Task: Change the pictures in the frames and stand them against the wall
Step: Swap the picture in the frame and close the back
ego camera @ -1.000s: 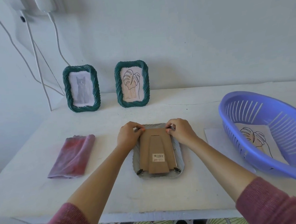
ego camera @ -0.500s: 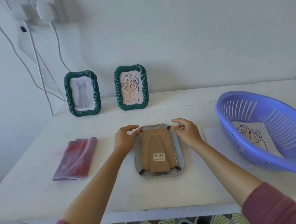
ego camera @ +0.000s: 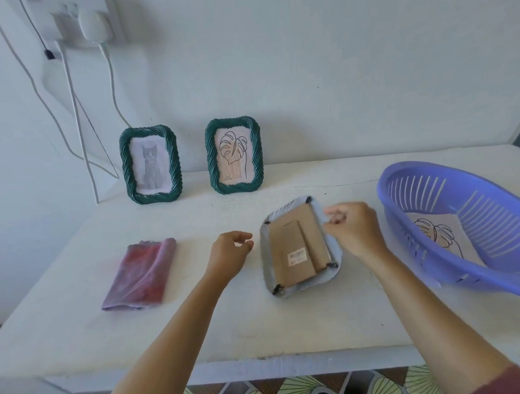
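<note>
While the grey frame [ego camera: 308,286] lies face down at mid-table, skewed, with its cardboard backing [ego camera: 315,233] upward, the risks are noted as follows.

Hands: the right hand [ego camera: 355,231] is curled at the frame's right far edge, thumb and forefinger brought together at the rim. I cannot tell whether they pinch the rim or only touch it. The left hand [ego camera: 228,251] hangs loosely curled just left of the frame, off it and grasping nothing.

Risk 1: four black corner tabs [ego camera: 331,265] show, but they are too small to tell whether they are turned over the backing. If any is loose, lifting would likely let the backing and picture slide out.

Risk 2: with one hand only at the edge, the frame may pivot or skid on the table [ego camera: 261,326] toward the purple basket [ego camera: 418,281], which sits near on the right.

Risk 3: the easel leg [ego camera: 296,249] lies flat on the backing. Stood up unopened, the frame must lean on the wall [ego camera: 337,83] alone and could slip forward.

Risk 4: the cat frame [ego camera: 129,175] and leaf frame [ego camera: 211,163] already stand at the far side. A careless placement beside them could topple either one.
</note>
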A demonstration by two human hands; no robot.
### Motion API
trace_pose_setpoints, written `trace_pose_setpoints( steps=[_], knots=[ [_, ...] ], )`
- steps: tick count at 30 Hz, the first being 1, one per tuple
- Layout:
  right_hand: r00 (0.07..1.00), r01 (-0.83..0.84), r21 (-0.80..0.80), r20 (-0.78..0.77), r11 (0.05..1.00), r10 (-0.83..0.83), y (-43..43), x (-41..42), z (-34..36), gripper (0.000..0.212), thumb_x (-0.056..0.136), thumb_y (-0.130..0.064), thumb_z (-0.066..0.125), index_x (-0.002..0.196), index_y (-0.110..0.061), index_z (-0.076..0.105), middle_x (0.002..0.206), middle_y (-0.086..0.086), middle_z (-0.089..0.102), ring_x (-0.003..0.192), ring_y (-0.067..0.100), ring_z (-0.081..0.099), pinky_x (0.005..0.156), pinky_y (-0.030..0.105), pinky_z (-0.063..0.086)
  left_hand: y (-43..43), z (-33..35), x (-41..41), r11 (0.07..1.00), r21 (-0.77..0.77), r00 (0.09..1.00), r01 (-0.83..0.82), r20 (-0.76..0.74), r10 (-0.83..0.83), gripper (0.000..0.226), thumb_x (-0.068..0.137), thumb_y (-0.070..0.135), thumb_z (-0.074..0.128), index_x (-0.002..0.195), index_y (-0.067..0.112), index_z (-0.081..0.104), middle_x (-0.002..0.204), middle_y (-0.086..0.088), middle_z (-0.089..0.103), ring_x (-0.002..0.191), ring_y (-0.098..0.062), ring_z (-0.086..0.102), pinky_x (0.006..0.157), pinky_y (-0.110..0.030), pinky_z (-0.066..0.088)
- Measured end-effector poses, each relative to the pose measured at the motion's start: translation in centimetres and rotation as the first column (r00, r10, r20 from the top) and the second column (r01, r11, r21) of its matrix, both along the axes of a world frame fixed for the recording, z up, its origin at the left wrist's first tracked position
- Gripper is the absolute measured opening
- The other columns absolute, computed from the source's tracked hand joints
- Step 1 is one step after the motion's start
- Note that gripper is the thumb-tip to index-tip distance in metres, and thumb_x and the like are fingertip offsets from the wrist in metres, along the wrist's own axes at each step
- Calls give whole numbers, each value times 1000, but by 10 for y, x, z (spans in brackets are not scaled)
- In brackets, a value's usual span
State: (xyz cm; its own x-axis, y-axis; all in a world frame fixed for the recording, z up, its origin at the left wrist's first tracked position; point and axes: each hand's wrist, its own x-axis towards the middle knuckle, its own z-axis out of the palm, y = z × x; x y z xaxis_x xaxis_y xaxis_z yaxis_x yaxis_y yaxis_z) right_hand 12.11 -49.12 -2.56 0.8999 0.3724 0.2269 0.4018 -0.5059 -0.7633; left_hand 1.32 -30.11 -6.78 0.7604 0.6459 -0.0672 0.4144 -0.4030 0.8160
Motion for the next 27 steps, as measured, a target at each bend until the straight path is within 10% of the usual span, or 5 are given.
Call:
trace_pose_setpoints(
  steps=[5, 8, 11, 18, 27],
  knots=[
    [966, -118, -181, 205, 976, 155, 18, -19, 64, 4, 72, -1, 67, 75, 0, 69, 68, 10, 62, 57, 16, 53, 52, 14, 41, -25, 34, 2, 970, -233, 964, 65, 265, -1, 26, 95, 19, 50, 116, 12, 63, 97, -1, 63, 79, -10, 57, 79, -28, 47],
    [943, -215, -282, 190, 935, 274, 43, -39, 70, 27, 73, -1, 63, 53, -11, 50, 53, 0, 45, 45, -1, 35, 47, 10, 31, -38, 55, 1, 862, -497, 942, 99, 325, 79, 25, 97, 27, 44, 116, 16, 56, 94, -3, 62, 84, -17, 59, 80, -30, 52],
    [910, -392, -220, 46, 893, 411, 62, -54, 59, 31, 83, -5, 59, 52, -1, 60, 53, 11, 57, 46, 9, 54, 52, 14, 42, -38, 56, -5, 814, -576, 943, 73, 306, 132, 26, 98, 28, 40, 116, 16, 54, 98, -5, 62, 84, -19, 63, 71, -29, 53],
    [978, -209, -147, -19, 967, 209, 49, -31, -20, 33, 94, -18, 47, 124, -9, 57, 129, 6, 58, 116, 20, 55, 91, 23, 41, -18, 16, -22, 912, -383, 967, -146, 139, 214, 44, 89, 6, 52, 132, 15, 49, 99, -8, 65, 86, -23, 63, 75, -35, 55],
    [981, -190, -437, -45, 879, 189, 41, -30, -72, 51, 99, -28, 28, 147, -12, 19, 156, 3, 21, 144, 16, 16, 119, 32, 7, -20, -6, -17, 992, 92, 989, -89, -113, 99, 42, 88, 9, 43, 128, 10, 53, 130, -17, 53, 126, -32, 43, 103, -32, 30]
  ],
)
